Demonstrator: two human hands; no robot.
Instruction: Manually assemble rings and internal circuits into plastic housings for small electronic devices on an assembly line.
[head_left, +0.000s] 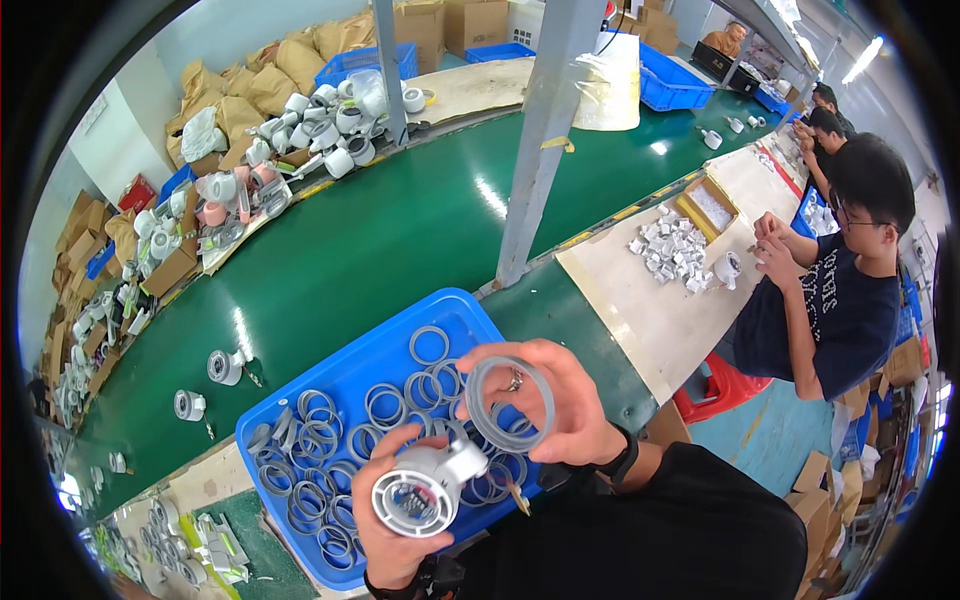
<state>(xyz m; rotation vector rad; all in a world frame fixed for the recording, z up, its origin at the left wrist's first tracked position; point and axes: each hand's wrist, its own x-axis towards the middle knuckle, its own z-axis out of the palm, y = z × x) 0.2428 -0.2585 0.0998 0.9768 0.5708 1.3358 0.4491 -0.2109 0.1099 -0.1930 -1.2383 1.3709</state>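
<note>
My left hand [392, 555] is closed around a white round housing [420, 495] with a short neck. Its open face is toward me, and a circuit board and wiring show inside. A short wire end [521, 500] hangs beside the neck. Between the fingers and thumb of my right hand [578, 405] is a grey ring [545, 385], tilted and just right of the housing, above the tray. Below both hands lies a blue tray [350, 362] with many similar loose grey rings [384, 405]; my hands and the housing cover part of it.
A green conveyor belt [350, 260] carries a few white housings [224, 367]. White parts [320, 130] are piled beyond it. A metal post [540, 140] rises behind the tray. At right, a co-worker [830, 290] handles small parts by a pile of white pieces [670, 248].
</note>
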